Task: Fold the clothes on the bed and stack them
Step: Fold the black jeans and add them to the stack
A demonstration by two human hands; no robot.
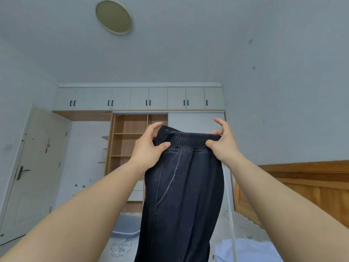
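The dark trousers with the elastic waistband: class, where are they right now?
In the head view, the dark trousers with the elastic waistband hang centre frame, pinched at the waistband by the left hand and right hand, before the open wooden wardrobe shelves.

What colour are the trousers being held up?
Black, faded at the waistband; trousers show best in the head view.

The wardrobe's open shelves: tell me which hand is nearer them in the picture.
Left. The left hand overlaps the open shelves; the right hand sits further right, before the closed panel.
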